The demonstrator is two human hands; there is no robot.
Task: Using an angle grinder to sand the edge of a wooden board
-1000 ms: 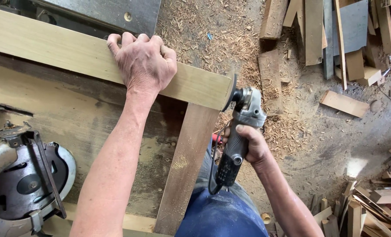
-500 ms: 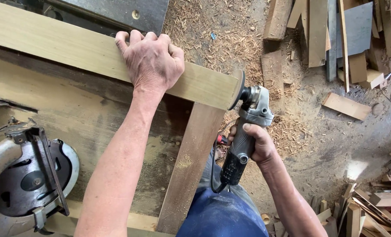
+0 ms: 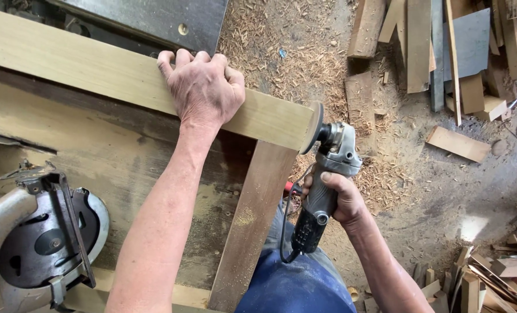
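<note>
Your left hand (image 3: 203,87) stays clamped over the long pale plank (image 3: 96,72) while your right hand (image 3: 339,200), gripping the angle grinder (image 3: 325,174), has brought its disc closer, now touching the plank's right end above the sawdust-strewn floor (image 3: 421,185).

Angle grinder (image 3: 327,174) against wooden frame (image 3: 96,72) end

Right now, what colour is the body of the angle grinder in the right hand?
The angle grinder has a silver-grey head and dark grey-black handle, shown in the head view.
</note>
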